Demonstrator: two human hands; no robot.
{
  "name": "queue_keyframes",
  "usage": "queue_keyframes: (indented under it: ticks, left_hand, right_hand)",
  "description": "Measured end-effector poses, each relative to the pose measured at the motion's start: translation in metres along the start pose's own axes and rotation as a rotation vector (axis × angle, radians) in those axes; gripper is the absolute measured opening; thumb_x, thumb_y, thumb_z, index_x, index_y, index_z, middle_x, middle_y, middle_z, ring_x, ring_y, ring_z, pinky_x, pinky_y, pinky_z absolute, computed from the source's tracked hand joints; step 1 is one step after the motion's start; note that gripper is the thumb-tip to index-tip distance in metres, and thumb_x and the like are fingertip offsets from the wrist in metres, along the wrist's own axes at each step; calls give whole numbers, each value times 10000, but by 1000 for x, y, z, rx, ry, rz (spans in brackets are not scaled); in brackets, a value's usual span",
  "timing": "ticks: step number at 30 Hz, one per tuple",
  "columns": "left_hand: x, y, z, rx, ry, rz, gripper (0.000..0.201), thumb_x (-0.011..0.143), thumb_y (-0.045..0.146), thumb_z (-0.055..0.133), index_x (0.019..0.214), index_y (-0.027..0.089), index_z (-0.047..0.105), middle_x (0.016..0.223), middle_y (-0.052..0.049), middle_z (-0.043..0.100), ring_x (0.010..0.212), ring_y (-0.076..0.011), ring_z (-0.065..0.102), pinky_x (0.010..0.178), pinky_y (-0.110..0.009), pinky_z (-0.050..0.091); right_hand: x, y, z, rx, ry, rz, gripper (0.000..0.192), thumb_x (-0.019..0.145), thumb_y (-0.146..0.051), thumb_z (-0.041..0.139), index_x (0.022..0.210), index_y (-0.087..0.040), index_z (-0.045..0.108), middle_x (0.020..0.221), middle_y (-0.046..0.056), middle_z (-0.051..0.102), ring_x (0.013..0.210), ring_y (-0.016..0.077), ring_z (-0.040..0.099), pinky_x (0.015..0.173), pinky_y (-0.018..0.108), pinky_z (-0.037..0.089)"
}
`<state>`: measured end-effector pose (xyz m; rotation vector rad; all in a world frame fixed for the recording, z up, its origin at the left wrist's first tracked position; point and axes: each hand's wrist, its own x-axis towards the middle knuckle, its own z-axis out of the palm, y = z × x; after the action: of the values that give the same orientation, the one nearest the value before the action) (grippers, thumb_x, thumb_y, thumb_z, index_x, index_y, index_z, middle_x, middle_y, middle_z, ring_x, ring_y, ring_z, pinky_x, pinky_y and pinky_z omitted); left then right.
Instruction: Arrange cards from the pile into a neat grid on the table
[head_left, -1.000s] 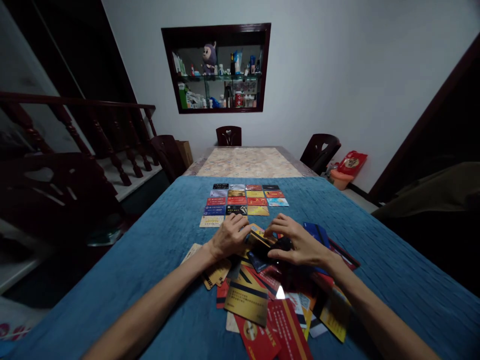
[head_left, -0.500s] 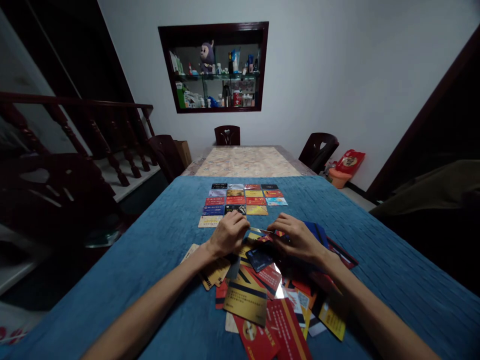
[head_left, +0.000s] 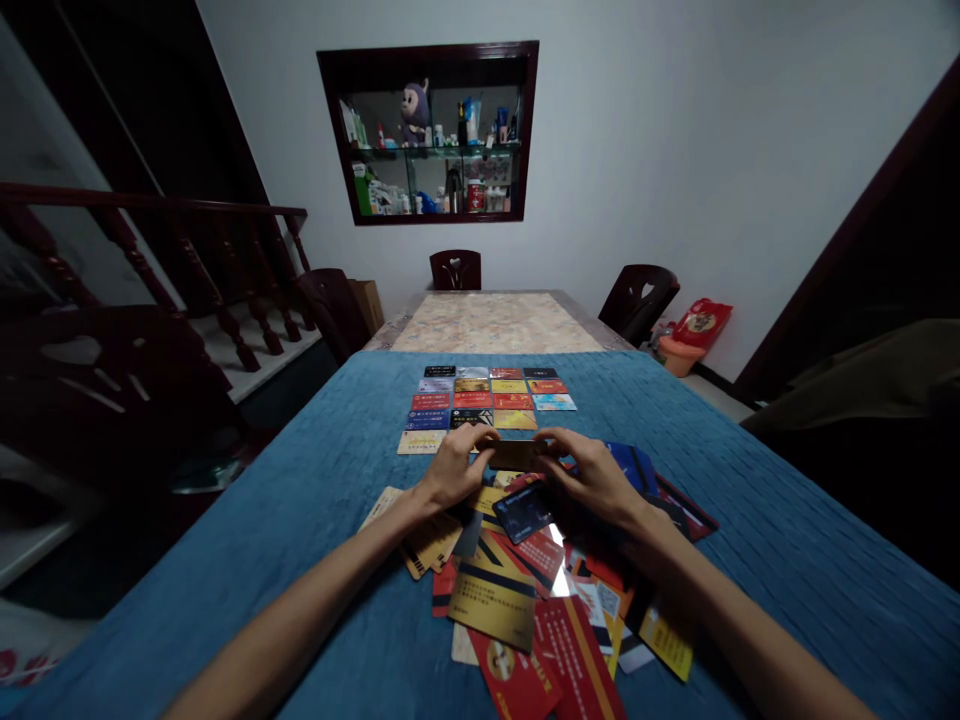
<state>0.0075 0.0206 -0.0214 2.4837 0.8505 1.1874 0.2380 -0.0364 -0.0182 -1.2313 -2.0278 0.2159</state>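
Note:
Between my two hands a gold-brown card is held by its short edges, tilted up above the pile. My left hand pinches its left end, and my right hand pinches the right end. Below them lies a loose heap of cards: a dark blue card, a gold card with a black stripe, red cards and others, some hidden under my right hand. Beyond my hands, several cards lie face up in rows, among them a blue card and a pale gold card.
A blue cloth covers the near part of the table, with a patterned tabletop behind it. Dark chairs stand around. A wooden railing runs along the left, and a wall niche holds a plush toy and bottles.
The card between my hands has turned from nearly edge-on to showing its broad gold-brown face. My hands have shifted only slightly; the rows and heap look the same.

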Motion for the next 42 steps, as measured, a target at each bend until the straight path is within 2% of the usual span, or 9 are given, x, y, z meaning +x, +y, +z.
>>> queue_keyframes:
  ticks: [6,13,22,27,33,42]
  left_hand:
    - [0,0,1,-24,-13,-70,229,800,57,575,984,183,630,905,-42,693,822,-176,646,775,-314,527]
    - [1,2,2,-45,-11,-124,223,789,52,582,947,200,637,887,-17,713,823,-170,661,781,-304,527]
    - [1,4,1,-56,-26,-136,220,783,51,580,945,190,633,874,-13,707,799,-159,653,759,-296,516]
    - [1,3,-3,-36,-49,-58,301,742,62,619,1017,184,621,925,-35,666,818,-168,614,759,-307,517]
    - [3,5,-6,-6,-95,56,416,736,80,639,1135,179,581,1070,-77,564,1018,-217,568,902,-375,510]
    - [10,4,-13,68,-211,134,517,757,150,665,1254,180,528,1183,-112,515,1117,-257,519,993,-425,471]
  right_hand:
    - [0,0,1,-28,10,-46,331,866,-227,543,1196,-202,557,941,72,642,826,204,603,754,330,489]
    - [0,-2,4,-168,-34,-114,446,817,-176,597,1254,-210,511,1074,108,607,963,250,571,806,374,489]
    - [0,-6,6,-321,-36,-168,417,851,-192,562,1262,-192,488,1066,123,575,950,255,555,771,374,494]
    - [0,-4,3,-306,-29,-190,474,813,-200,595,1273,-185,481,1090,132,560,970,264,538,796,394,506]
    - [1,-1,-3,-279,23,-213,465,827,-266,624,1277,-225,511,1135,127,523,1022,272,514,850,422,507]
    - [9,7,-15,-241,-48,-227,446,865,-328,607,1295,-233,533,1139,120,543,1021,267,527,858,439,513]
